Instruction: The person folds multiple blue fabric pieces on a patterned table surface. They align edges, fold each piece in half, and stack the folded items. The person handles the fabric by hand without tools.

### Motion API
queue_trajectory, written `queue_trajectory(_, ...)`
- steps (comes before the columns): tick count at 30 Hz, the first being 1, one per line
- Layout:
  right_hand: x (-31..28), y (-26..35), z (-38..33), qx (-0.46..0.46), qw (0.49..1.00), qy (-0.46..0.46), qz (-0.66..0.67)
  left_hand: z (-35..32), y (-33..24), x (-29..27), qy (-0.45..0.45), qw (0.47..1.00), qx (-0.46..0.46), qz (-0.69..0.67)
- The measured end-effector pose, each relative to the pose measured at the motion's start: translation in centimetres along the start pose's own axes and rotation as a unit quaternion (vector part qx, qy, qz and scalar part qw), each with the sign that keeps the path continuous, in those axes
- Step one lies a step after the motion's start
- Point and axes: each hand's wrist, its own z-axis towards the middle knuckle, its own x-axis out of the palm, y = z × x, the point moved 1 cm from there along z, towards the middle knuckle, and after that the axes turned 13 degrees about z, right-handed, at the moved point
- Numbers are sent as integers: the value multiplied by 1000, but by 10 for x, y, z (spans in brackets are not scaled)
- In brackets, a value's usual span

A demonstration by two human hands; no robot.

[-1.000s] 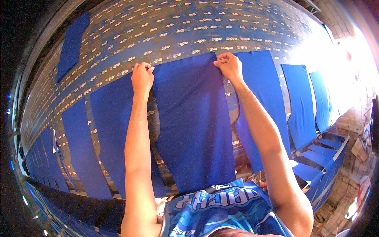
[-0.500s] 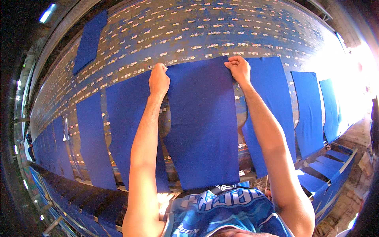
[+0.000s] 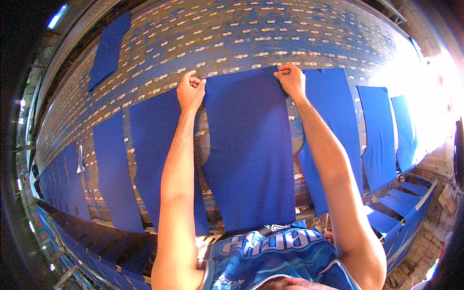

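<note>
Two bare hands: both are stretched forward over the worktop point(image 3: 212, 46), at the upper corners of one cloth piece.
Left hand point(image 3: 191, 92): at the upper left corner of the middle blue panel point(image 3: 249, 150), fingers loosely curled, with a small gap between thumb and forefinger.
Right hand point(image 3: 292, 80): at the panel's upper right corner, thumb and fingers drawn narrow; I cannot tell whether cloth is caught between them.
Middle blue panel: lies nearly smooth, its upper edge well in from the worktop's far edge, its lower end at the near edge, against the patterned jersey point(image 3: 270, 253).
Left neighbour: a blue panel point(image 3: 152, 130), partly behind the left forearm.
Right neighbour: another blue panel point(image 3: 331, 116), partly behind the right forearm.
Toward the right end: two more pieces, a nearer strip point(image 3: 378, 140) and a farther strip point(image 3: 404, 133), by bright glare.
Far left edge: a separate blue piece point(image 3: 111, 50) lies near it.
Worktop surface: dark, blue-stained, with rows of small pale marks.
Below the near edge, right: a rack point(image 3: 419, 208) carries blue cloth pieces point(image 3: 398, 205).
</note>
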Motion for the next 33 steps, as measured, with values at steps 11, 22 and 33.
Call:
queue_trajectory(11, -67, 15, -162, -165, 973, 143, -70, -165, 6, -121, 89, 990, -80, -79)
queue_trajectory(22, -191, -7, -368, 198, 861, 434, -176, -394, -68, -209, 357, 910, -175, 119)
queue_trajectory(33, -203, -28, -384, 198, 880, 427, -59, -421, -73, -206, 332, 909, -187, 170)
